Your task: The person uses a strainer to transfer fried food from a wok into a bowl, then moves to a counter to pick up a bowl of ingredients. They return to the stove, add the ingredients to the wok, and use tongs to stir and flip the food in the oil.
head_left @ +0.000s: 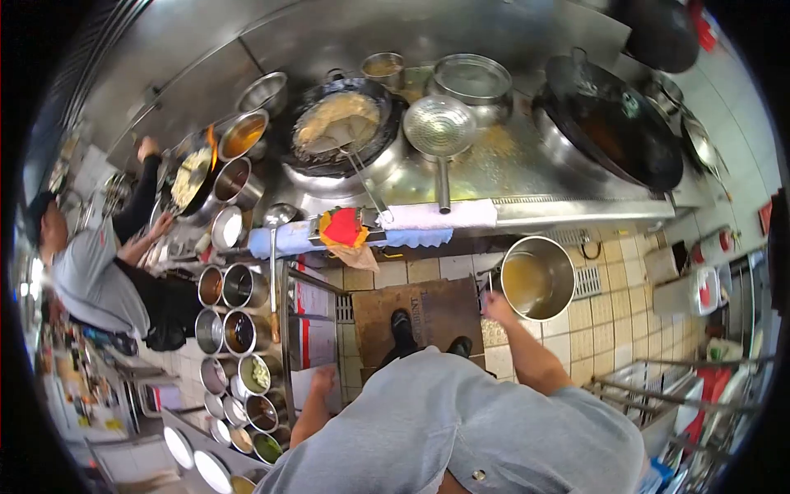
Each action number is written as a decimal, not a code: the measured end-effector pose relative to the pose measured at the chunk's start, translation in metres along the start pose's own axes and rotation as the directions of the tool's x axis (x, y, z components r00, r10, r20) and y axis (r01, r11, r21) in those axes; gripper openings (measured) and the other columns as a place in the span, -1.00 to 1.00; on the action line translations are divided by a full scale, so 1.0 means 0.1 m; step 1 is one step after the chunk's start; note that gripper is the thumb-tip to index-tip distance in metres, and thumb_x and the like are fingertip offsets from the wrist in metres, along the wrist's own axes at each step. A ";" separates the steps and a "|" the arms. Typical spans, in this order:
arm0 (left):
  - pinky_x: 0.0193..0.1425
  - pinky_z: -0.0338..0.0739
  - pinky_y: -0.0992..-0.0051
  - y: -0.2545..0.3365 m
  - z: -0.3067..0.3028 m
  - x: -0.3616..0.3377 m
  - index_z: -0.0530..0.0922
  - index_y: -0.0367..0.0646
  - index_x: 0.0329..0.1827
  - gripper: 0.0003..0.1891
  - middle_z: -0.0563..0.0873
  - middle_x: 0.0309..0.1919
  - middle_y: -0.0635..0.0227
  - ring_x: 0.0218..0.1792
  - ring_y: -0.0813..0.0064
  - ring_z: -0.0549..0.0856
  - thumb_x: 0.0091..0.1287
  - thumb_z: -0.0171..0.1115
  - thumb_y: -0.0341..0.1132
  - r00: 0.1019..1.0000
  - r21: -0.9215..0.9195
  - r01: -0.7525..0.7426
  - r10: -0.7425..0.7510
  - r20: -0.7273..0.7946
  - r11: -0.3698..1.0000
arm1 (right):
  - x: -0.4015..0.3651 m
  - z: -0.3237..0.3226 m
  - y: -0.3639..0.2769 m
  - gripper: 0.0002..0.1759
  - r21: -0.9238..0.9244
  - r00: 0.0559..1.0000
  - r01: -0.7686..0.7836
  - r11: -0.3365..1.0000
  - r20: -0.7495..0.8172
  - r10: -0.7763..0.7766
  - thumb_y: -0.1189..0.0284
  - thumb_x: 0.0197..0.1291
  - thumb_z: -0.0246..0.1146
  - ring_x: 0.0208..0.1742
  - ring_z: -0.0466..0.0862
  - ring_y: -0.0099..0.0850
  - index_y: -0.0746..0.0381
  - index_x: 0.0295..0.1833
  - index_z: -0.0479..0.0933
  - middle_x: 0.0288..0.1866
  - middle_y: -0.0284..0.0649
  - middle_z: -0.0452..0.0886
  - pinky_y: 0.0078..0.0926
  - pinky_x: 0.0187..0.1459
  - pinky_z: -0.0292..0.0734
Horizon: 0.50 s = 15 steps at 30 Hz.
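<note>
My right hand (pixel 498 308) is closed at the near left side of a deep metal pot (pixel 568 262), where its handle is. The pot hangs or stands to the right of my feet, with some yellowish, cloudy liquid (pixel 527 284) at its bottom. My left hand (pixel 323 379) hangs low beside the metal rack on my left; its fingers are too hidden to make out. Ahead, a wok (pixel 298 136) holds pale frying food in bubbling oil, with a wire skimmer (pixel 350 136) lying across it. A perforated strainer (pixel 440 128) rests right of the wok.
A large dark wok (pixel 609 132) sits tilted on the right burner. A ladle (pixel 276 247) and several metal containers (pixel 211 329) stand on the left. A co-worker (pixel 99 263) handles another wok there. Cardboard (pixel 436 305) covers floor tiles underfoot.
</note>
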State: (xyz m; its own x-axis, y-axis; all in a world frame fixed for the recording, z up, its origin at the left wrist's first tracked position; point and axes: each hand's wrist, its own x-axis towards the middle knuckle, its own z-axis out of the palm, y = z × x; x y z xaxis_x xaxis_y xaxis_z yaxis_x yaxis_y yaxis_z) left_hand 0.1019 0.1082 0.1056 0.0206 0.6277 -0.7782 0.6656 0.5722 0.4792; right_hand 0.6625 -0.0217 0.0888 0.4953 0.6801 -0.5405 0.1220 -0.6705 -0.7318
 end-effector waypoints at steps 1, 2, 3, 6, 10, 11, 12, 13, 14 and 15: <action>-0.37 0.54 0.32 -0.68 0.08 0.05 0.54 -0.21 -0.17 -0.66 0.64 -0.35 0.19 -0.43 0.23 0.65 0.23 0.06 -0.10 0.934 0.554 -0.323 0.354 0.054 0.767 | -0.19 0.09 0.07 -0.83 -0.356 0.989 0.147 0.923 0.025 -0.148 0.36 0.13 0.13 -0.58 0.59 -0.43 0.20 -0.21 0.52 -0.53 -0.23 0.60 -0.42 -0.49 0.50; -0.29 0.55 0.27 -1.03 0.17 0.08 0.56 -0.21 -0.23 -0.67 0.65 -0.36 0.13 -0.39 0.14 0.65 0.23 0.04 -0.10 0.770 0.874 -0.454 0.570 0.287 0.174 | -0.02 0.41 0.61 -0.82 -0.280 0.985 0.172 0.945 0.067 -0.159 0.35 0.13 0.14 -0.52 0.61 -0.45 0.23 -0.29 0.54 -0.51 -0.22 0.60 -0.42 -0.41 0.52; -0.29 0.55 0.27 -1.04 0.22 0.06 0.56 -0.21 -0.23 -0.67 0.65 -0.36 0.13 -0.39 0.14 0.65 0.23 0.04 -0.10 0.773 0.875 -0.444 0.576 0.266 0.191 | -0.24 0.49 0.45 -0.81 -0.148 0.986 0.123 0.981 0.131 -0.104 0.36 0.12 0.16 -0.49 0.62 -0.46 0.25 -0.25 0.54 -0.51 -0.20 0.60 -0.41 -0.42 0.52; -0.22 0.53 0.27 -1.13 0.30 0.01 0.56 -0.21 -0.21 -0.66 0.64 -0.30 0.11 -0.30 0.13 0.64 0.23 0.02 -0.10 0.805 0.847 -0.440 0.549 0.225 0.298 | -0.51 0.68 -0.25 -0.75 -0.218 0.913 0.395 0.893 0.204 -0.354 0.30 0.12 0.09 -0.33 0.61 -0.18 0.23 -0.24 0.55 -0.39 -0.09 0.60 -0.30 -0.24 0.49; -0.12 0.50 0.27 -0.88 0.26 0.16 0.57 -0.22 -0.18 -0.65 0.63 -0.22 0.08 -0.19 0.12 0.62 0.24 -0.01 -0.11 0.811 0.781 -0.481 0.540 0.225 0.397 | -0.35 0.70 -1.92 -0.76 -0.342 0.709 0.642 0.686 -0.075 -0.701 0.33 0.15 0.08 -0.29 0.59 -0.13 0.25 -0.21 0.53 -0.38 -0.04 0.58 -0.28 -0.20 0.47; -0.09 0.50 0.27 -0.78 0.18 0.24 0.57 -0.22 -0.18 -0.64 0.63 -0.20 0.07 -0.16 0.12 0.61 0.25 -0.02 -0.11 0.811 0.767 -0.490 0.540 0.227 0.414 | -0.43 0.60 -2.38 -0.76 -0.363 0.689 0.639 0.678 -0.123 -0.715 0.33 0.14 0.11 -0.20 0.55 -0.11 0.25 -0.18 0.52 -0.33 -0.04 0.55 -0.29 -0.12 0.44; -0.07 0.49 0.26 -0.64 0.11 0.36 0.57 -0.22 -0.17 -0.64 0.63 -0.18 0.06 -0.14 0.11 0.61 0.25 -0.03 -0.11 0.809 0.751 -0.499 0.544 0.224 0.432 | -0.42 0.58 -2.69 -0.72 -0.431 0.683 0.602 0.672 -0.157 -0.713 0.32 0.11 0.15 -0.12 0.51 -0.13 0.21 -0.09 0.50 -0.24 -0.06 0.51 -0.31 -0.07 0.42; -0.08 0.49 0.27 -0.39 0.06 0.63 0.55 -0.21 -0.11 -0.63 0.62 -0.14 0.07 -0.14 0.13 0.61 0.26 -0.04 -0.10 0.817 0.677 -0.514 0.542 0.198 0.527 | -0.41 0.59 -2.97 -0.68 -0.474 0.546 0.652 0.592 -0.249 -0.800 0.31 0.02 0.22 -0.16 0.51 -0.06 0.18 -0.09 0.51 -0.16 -0.05 0.47 -0.22 -0.14 0.44; -0.09 0.49 0.29 -0.08 -0.01 0.91 0.54 -0.20 -0.06 -0.61 0.61 -0.10 0.09 -0.14 0.14 0.62 0.27 -0.04 -0.09 0.826 0.591 -0.523 0.536 0.174 0.614 | -0.40 0.61 -3.26 -0.60 -0.561 0.547 0.588 0.583 -0.256 -0.797 0.31 0.01 0.24 -0.12 0.50 -0.08 0.15 0.02 0.45 -0.12 -0.07 0.44 -0.23 -0.13 0.44; -0.14 0.50 0.32 0.24 -0.03 1.06 0.54 -0.18 -0.05 -0.63 0.64 -0.18 0.12 -0.22 0.19 0.64 0.27 -0.02 -0.11 0.842 0.404 -0.513 0.536 0.063 0.757 | -0.33 0.66 -3.46 -0.55 -0.591 0.540 0.571 0.571 -0.253 -0.802 0.31 0.00 0.25 -0.10 0.49 -0.07 0.13 0.05 0.43 -0.12 -0.06 0.44 -0.21 -0.10 0.43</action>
State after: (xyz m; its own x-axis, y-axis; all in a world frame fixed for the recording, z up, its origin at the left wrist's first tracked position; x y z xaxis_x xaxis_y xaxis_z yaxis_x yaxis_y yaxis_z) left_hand 0.1184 0.1902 0.0358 0.4213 0.8020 -0.4235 0.7949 -0.1018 0.5981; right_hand 0.5473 0.2075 0.3321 0.3877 0.8303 0.4004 0.8602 -0.1697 -0.4809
